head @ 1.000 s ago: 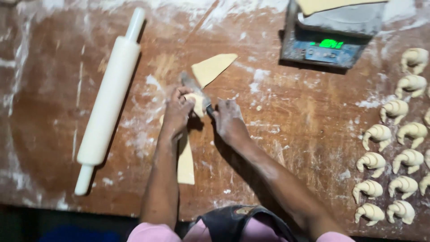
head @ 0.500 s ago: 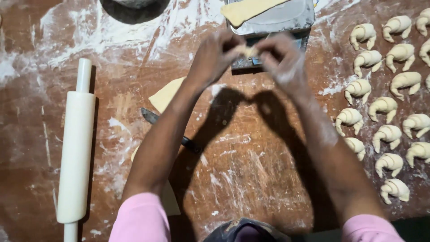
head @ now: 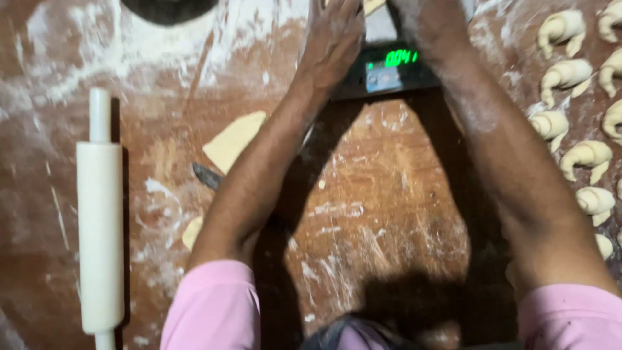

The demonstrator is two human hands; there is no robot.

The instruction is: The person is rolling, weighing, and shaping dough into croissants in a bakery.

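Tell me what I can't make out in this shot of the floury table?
Head view only:
- Right hand: fingers cut off by the top edge, so any grip is unknown.
- Left hand: fingertips leave the frame too.
- Scale: its platform is hidden by both hands and the edge.
- Knife: mostly under the left forearm.
- Dark round thing: cut by the top edge.

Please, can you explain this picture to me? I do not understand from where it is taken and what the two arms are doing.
The camera sits on a person's head and looks down at their own arms. Both reach to a digital scale at the top edge. The left hand rests by it; the right hand is partly cut off, so what it holds is unclear. On the floured wooden table lie a white rolling pin, a flat dough piece, a knife and shaped dough crescents.
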